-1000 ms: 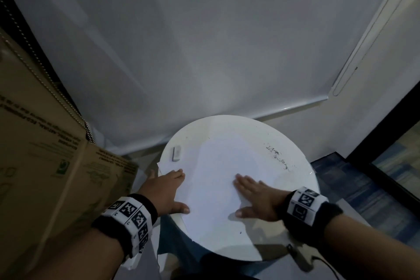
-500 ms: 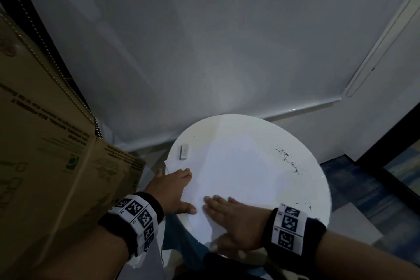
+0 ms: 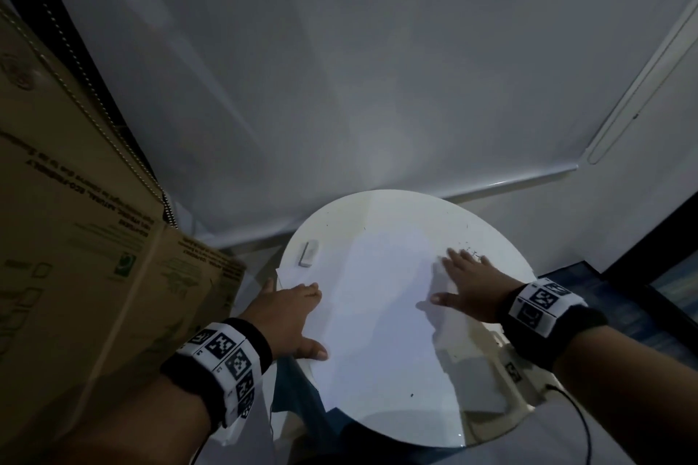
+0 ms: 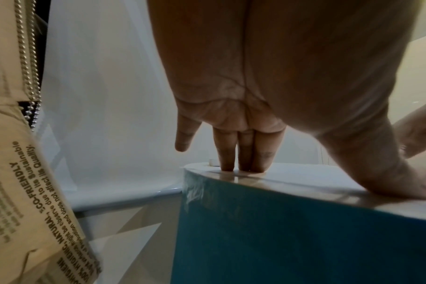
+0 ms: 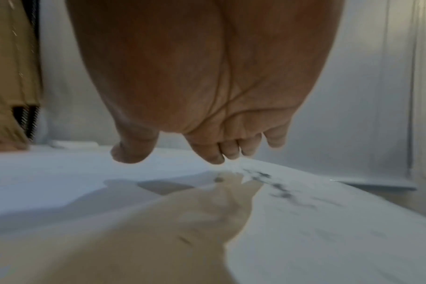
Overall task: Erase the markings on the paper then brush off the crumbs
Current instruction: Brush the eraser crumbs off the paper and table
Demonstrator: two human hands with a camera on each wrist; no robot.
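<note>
Bench (image 3: 502, 260): round, white, glossy top, so anything thin on it will skate.

Paper (image 3: 377, 313): one white sheet lying flat across the middle of the bench, its near-left edge hanging over the rim. Light, floppy, creases easily, and I'd judge it slides at the first sideways push. Don't pinch it; pin it with a flat palm near an edge and sweep away from that palm.

Your left hand (image 3: 287, 313) is spread flat, fingers (image 4: 243, 151) straight, pressing the paper's left edge down at the bench rim. It grips nothing. Good anchor, keep it.

Your right hand (image 3: 468, 287) is flat too, fingers together, on the paper's right part, with fingertips (image 5: 214, 157) at the dark crumbs. It holds nothing.

Eraser (image 3: 306, 252): small white block on the bench just beyond the paper's far-left corner, untouched.

Crumbs (image 3: 472, 251): dark specks on the bench just past the paper's far-right edge, with one stray speck near its front edge. They're weightless and probably smear under pressure, so brush lightly, outward, off the bench.
</note>
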